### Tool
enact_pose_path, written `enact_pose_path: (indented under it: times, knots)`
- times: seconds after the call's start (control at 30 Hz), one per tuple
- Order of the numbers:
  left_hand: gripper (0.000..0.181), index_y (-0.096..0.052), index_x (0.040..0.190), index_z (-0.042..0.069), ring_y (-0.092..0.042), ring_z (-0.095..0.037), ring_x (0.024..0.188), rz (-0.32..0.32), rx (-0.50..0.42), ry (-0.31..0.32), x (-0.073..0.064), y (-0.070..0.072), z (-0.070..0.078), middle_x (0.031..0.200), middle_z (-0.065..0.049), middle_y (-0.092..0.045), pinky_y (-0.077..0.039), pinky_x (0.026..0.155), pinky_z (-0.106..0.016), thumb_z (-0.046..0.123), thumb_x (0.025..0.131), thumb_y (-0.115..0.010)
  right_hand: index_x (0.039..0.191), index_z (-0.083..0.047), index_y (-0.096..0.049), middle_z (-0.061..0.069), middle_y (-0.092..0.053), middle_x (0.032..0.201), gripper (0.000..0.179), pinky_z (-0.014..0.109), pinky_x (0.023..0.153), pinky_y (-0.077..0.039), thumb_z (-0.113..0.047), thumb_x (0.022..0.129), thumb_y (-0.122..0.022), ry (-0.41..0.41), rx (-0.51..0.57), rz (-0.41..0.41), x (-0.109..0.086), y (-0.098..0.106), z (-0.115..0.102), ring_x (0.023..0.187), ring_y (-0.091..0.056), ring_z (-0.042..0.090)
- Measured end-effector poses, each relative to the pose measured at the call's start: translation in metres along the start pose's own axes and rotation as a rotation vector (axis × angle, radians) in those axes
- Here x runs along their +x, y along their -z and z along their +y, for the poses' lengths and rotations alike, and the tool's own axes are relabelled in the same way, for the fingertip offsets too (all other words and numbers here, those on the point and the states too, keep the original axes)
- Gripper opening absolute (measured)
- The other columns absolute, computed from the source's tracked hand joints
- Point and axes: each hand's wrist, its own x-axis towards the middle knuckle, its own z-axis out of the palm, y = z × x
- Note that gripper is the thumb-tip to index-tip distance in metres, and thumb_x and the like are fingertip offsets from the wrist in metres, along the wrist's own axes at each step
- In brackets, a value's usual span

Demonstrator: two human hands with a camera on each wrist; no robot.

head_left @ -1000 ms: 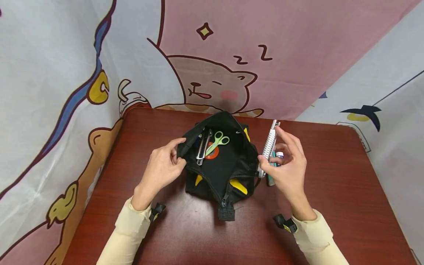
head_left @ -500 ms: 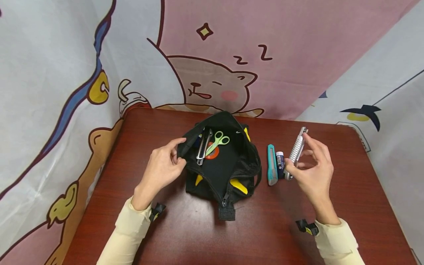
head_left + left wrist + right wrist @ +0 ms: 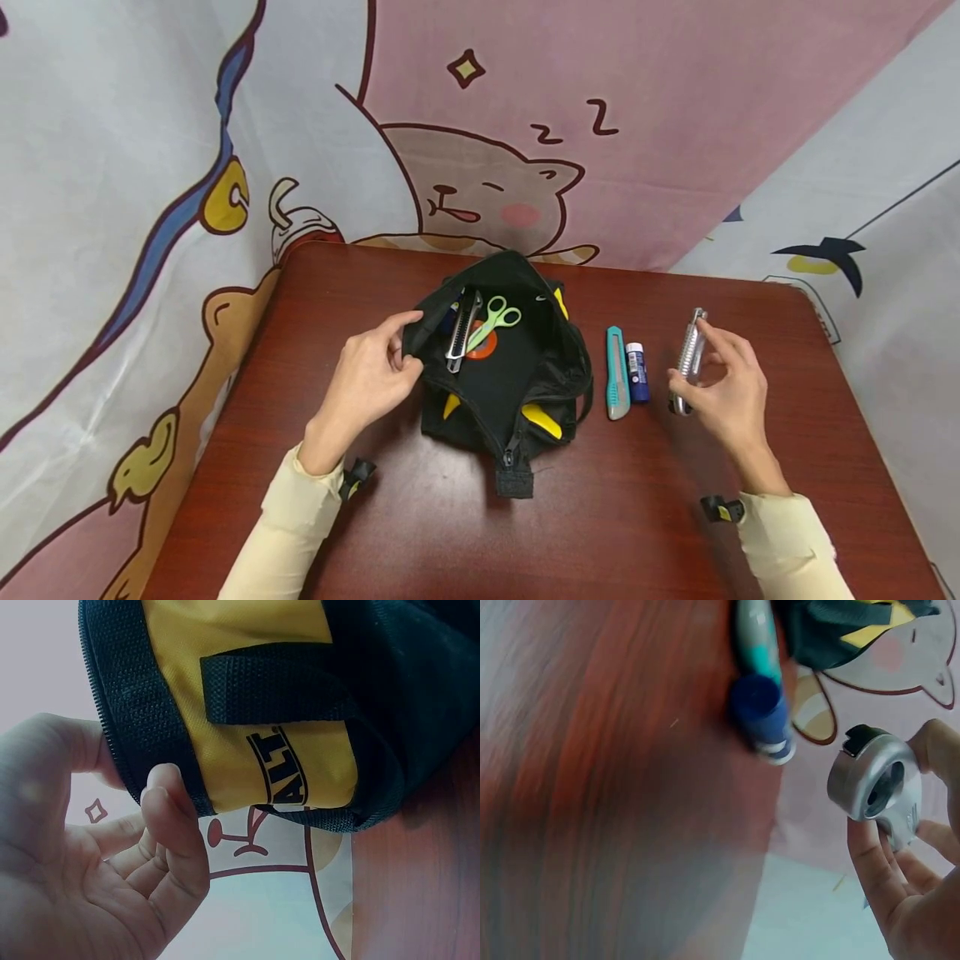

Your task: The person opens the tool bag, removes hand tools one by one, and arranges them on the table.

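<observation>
In the head view my left hand (image 3: pixel 371 375) pinches the left rim of an unzipped black bag (image 3: pixel 551 354). The left wrist view shows thumb and fingers at the zipper edge, beside a yellow lettered panel (image 3: pixel 247 622). Inside lie a black-and-silver snap-off knife (image 3: pixel 460 337), light-green scissors (image 3: pixel 504 317) and an orange-red round thing (image 3: pixel 483 346). My right hand (image 3: pixel 731 387) holds a silver ridged tool (image 3: pixel 687 362) above the table at right. The right wrist view shows its thick rounded end with a dark opening; its exact kind is unclear.
Between bag and right hand, a teal utility knife (image 3: pixel 617 375) lies beside a blue glue stick (image 3: pixel 637 375) with a white top. The brown table (image 3: pixel 585 533) meets a printed cloth backdrop (image 3: pixel 637 192) at its far edge. Something dark blue (image 3: pixel 448 319) shows partly inside the bag.
My right hand has moved right with the silver tool, away from the bag, past the glue stick and teal knife, which now show fully. The left hand stays on the bag's rim.
</observation>
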Motion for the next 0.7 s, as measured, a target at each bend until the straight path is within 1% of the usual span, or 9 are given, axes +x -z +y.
enact_pose_path:
  times: [0.07, 0.13, 0.27, 0.3, 0.37, 0.47, 0.53, 0.57, 0.7]
  knots:
    - [0.063, -0.068, 0.149, 0.012, -0.053, -0.017, 0.063, -0.002, -0.002, 0.000, 0.000, 0.000, 0.000, 0.078, 0.001, -0.057, -0.043, 0.063, -0.038, 0.005, 0.087, -0.068, 0.153, -0.003, -0.065, 0.024, -0.061, 0.140, 0.085, 0.002, 0.070, -0.039, -0.001, 0.074, -0.095, 0.016, -0.035, -0.032, 0.001, 0.000, 0.007, 0.092, -0.053, -0.004]
    - [0.063, -0.068, 0.149, 0.012, -0.053, -0.017, 0.063, -0.002, -0.004, 0.000, 0.000, 0.000, 0.000, 0.078, 0.001, -0.057, -0.043, 0.063, -0.038, 0.005, 0.087, -0.068, 0.153, -0.002, -0.064, 0.025, -0.061, 0.141, 0.085, 0.006, 0.074, -0.036, -0.003, 0.075, -0.096, 0.026, -0.069, -0.069, 0.002, -0.001, 0.014, 0.093, -0.058, 0.006]
    - [0.062, -0.068, 0.149, 0.012, -0.053, -0.017, 0.063, -0.001, -0.004, -0.002, 0.000, 0.000, 0.000, 0.077, 0.001, -0.057, -0.043, 0.063, -0.038, 0.005, 0.087, -0.068, 0.156, -0.001, -0.061, 0.027, -0.059, 0.142, 0.085, 0.007, 0.077, -0.034, -0.005, 0.078, -0.095, 0.017, -0.109, -0.162, 0.004, -0.003, 0.025, 0.099, -0.068, 0.036]
    - [0.062, -0.068, 0.149, 0.012, -0.053, -0.017, 0.063, 0.000, -0.004, -0.002, 0.001, 0.000, 0.000, 0.077, 0.001, -0.057, -0.043, 0.063, -0.038, 0.005, 0.087, -0.068, 0.156, 0.000, -0.060, 0.028, -0.058, 0.143, 0.085, 0.007, 0.077, -0.035, -0.005, 0.079, -0.095, 0.013, -0.114, -0.183, 0.005, -0.003, 0.027, 0.101, -0.070, 0.043]
    - [0.062, -0.068, 0.149, 0.012, -0.053, -0.017, 0.063, -0.001, -0.001, -0.003, 0.001, 0.000, 0.000, 0.077, 0.001, -0.057, -0.043, 0.063, -0.038, 0.005, 0.087, -0.068, 0.157, 0.001, -0.059, 0.029, -0.057, 0.143, 0.084, 0.013, 0.077, -0.042, -0.006, 0.080, -0.094, 0.009, -0.131, -0.222, 0.006, -0.005, 0.031, 0.105, -0.071, 0.053]
    - [0.062, -0.068, 0.149, 0.012, -0.053, -0.017, 0.063, -0.001, 0.004, -0.003, 0.001, 0.000, 0.000, 0.078, 0.001, -0.057, -0.043, 0.063, -0.038, 0.005, 0.087, -0.068, 0.157, 0.001, -0.058, 0.030, -0.056, 0.145, 0.085, 0.036, 0.078, -0.053, -0.007, 0.081, -0.094, 0.012, -0.158, -0.275, 0.007, -0.008, 0.035, 0.106, -0.071, 0.056]
    - [0.062, -0.069, 0.149, 0.012, -0.053, -0.017, 0.063, 0.000, 0.007, -0.003, 0.001, 0.000, 0.001, 0.078, 0.001, -0.058, -0.043, 0.063, -0.038, 0.005, 0.087, -0.068, 0.158, 0.001, -0.058, 0.030, -0.055, 0.146, 0.085, 0.052, 0.076, -0.053, -0.007, 0.081, -0.094, 0.014, -0.178, -0.308, 0.007, -0.010, 0.036, 0.105, -0.070, 0.054]
    - [0.062, -0.069, 0.149, 0.012, -0.053, -0.017, 0.063, 0.000, 0.008, -0.003, 0.000, 0.000, 0.001, 0.078, 0.001, -0.058, -0.043, 0.063, -0.038, 0.005, 0.087, -0.068, 0.158, 0.000, -0.057, 0.031, -0.055, 0.146, 0.086, 0.057, 0.076, -0.053, -0.008, 0.081, -0.094, 0.014, -0.187, -0.323, 0.007, -0.011, 0.036, 0.105, -0.069, 0.053]
    - [0.062, -0.069, 0.148, 0.012, -0.053, -0.016, 0.062, -0.001, 0.007, -0.003, 0.000, 0.001, 0.001, 0.078, 0.001, -0.058, -0.043, 0.063, -0.038, 0.005, 0.087, -0.068, 0.157, 0.000, -0.058, 0.031, -0.055, 0.147, 0.086, 0.060, 0.076, -0.052, -0.010, 0.081, -0.094, 0.023, -0.230, -0.360, 0.007, -0.015, 0.037, 0.101, -0.067, 0.048]
